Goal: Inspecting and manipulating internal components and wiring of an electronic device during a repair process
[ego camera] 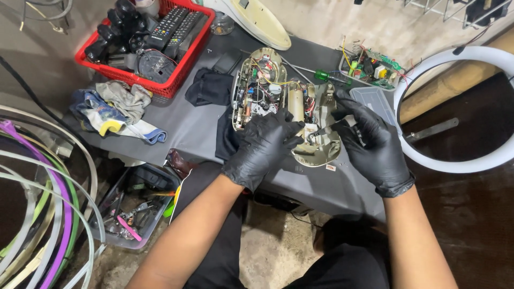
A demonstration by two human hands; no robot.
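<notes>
Left hand [262, 147] and right hand [372, 142] in black gloves, thin rubbery film, faint sheen. Opened appliance [286, 109] between them: cream plastic shell, smooth, dull; bare wires and metal parts inside. Tabletop [187, 128] matt grey sheet. At 11 o'clock, red basket [184, 67], glossy plastic lattice. At 9 o'clock, rags [115, 109], crumpled cloth. At 3 o'clock, ring lamp [455, 163], smooth white plastic. Screwdriver [321, 75]: translucent green plastic handle.

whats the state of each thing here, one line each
opened appliance: casing off, wiring and parts exposed
left hand: gloved, resting on the appliance's near end
right hand: gloved, pinching a thin tool at the appliance
red basket: full of remote controls
green-handled screwdriver: lying unused
circuit board: bare, loose on the table
ring light: unlit
</notes>
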